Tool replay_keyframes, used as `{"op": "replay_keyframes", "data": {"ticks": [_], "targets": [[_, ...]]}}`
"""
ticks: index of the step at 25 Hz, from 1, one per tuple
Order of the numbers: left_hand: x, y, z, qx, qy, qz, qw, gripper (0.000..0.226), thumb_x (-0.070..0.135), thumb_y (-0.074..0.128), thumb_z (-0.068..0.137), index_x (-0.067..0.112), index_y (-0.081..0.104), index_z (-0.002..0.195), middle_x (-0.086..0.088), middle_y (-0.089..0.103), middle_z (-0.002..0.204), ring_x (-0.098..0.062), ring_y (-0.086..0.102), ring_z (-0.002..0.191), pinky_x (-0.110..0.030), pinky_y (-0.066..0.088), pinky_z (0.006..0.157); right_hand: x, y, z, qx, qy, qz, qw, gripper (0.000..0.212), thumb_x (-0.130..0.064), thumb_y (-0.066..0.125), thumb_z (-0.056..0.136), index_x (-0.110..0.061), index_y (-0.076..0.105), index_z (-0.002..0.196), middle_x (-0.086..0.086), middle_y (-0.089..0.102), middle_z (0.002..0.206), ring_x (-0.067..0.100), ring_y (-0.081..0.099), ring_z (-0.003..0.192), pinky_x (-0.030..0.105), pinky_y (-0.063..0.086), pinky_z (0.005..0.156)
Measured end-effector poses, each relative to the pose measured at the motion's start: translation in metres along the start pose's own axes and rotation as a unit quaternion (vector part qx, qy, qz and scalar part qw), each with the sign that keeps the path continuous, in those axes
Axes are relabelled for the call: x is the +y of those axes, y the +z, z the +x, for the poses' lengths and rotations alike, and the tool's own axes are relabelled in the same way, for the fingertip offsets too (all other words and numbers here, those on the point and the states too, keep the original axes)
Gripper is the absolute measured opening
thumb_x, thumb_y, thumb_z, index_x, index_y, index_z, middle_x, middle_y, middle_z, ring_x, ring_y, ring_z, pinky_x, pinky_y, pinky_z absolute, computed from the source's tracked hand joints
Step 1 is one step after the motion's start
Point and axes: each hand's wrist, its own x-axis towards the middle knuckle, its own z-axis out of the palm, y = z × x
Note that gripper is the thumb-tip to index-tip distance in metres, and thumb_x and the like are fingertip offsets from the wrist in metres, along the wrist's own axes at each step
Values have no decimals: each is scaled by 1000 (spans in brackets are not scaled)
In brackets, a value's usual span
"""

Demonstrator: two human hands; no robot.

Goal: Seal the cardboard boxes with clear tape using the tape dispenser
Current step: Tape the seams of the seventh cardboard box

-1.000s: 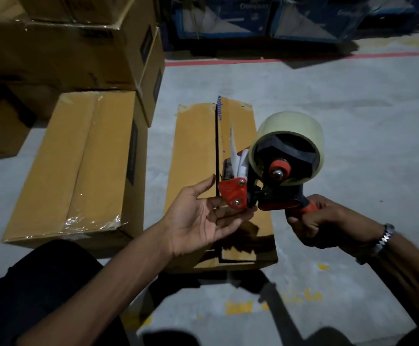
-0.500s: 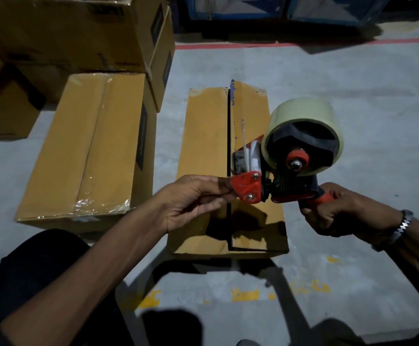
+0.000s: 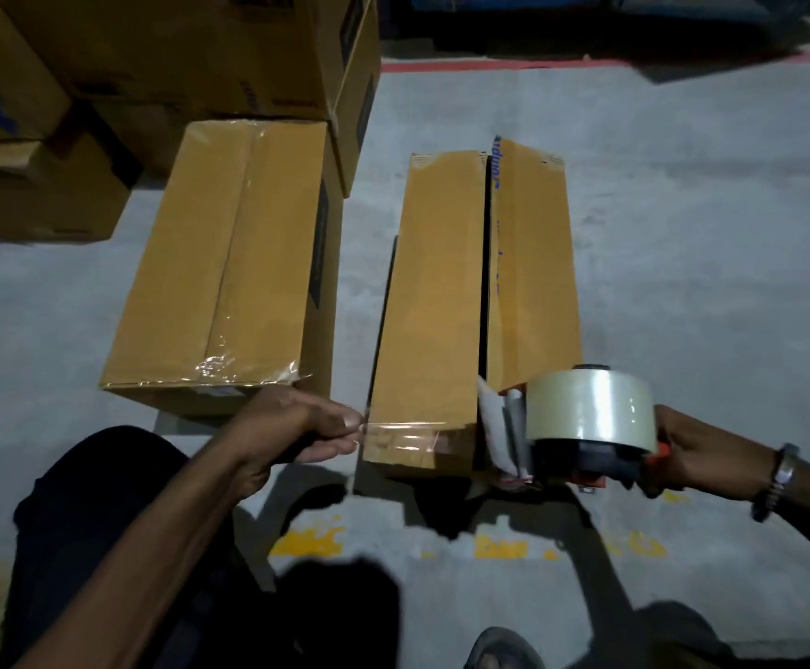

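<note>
While the left hand pinched the thin, clingy tape stretched across the open box on the floor, the right hand gripped the tape dispenser by its rigid handle, probably the best hold.

Two bare forearms, no sleeves showing. Left hand and wrist bare, nothing worn. Right hand bare; silver metal link bracelet or watch band on right wrist, shiny rounded segments, dial not discernible. Dark black trousers over left leg at lower left, fabric plain, no markings. Grey rounded shoe toe at bottom edge, blurred.
</note>
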Motion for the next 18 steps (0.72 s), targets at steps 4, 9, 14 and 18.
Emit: {"op": "replay_keyframes", "data": {"ticks": [4,9,14,18], "targets": [[-26,1,-5,-11,-44,4,999,11,12,83,87,5,84,96,-16,80,95,-24,79,89,-28,63,72,3,-1,-6,-5,-9,6,1000,55,26,59,75,-25,68,56,3,56,54,10,48,50,24,38,53],[-43,8,4,54,-3,2,999,4,11,82,88,9,85,90,-12,81,88,-27,79,92,-26,58,68,8,10,0,-9,-10,-47,999,56,19,61,73,-34,59,54,-12,47,55,8,38,50,27,32,55],[-52,8,16,70,24,39,996,5,13,84,87,14,86,83,-11,80,84,-29,80,85,-42,62,84,8,19,8,-1,-37,-35,999,55,21,60,69,-32,77,74,-10,70,91,5,48,55,24,40,53],[-60,7,25,85,49,101,990,2,17,87,82,18,86,81,-5,80,76,-12,73,68,-33,59,78,22,14,19,-4,-21,-131,991,46,-6,62,62,-28,80,98,-3,71,110,15,63,69,28,48,56]]}}
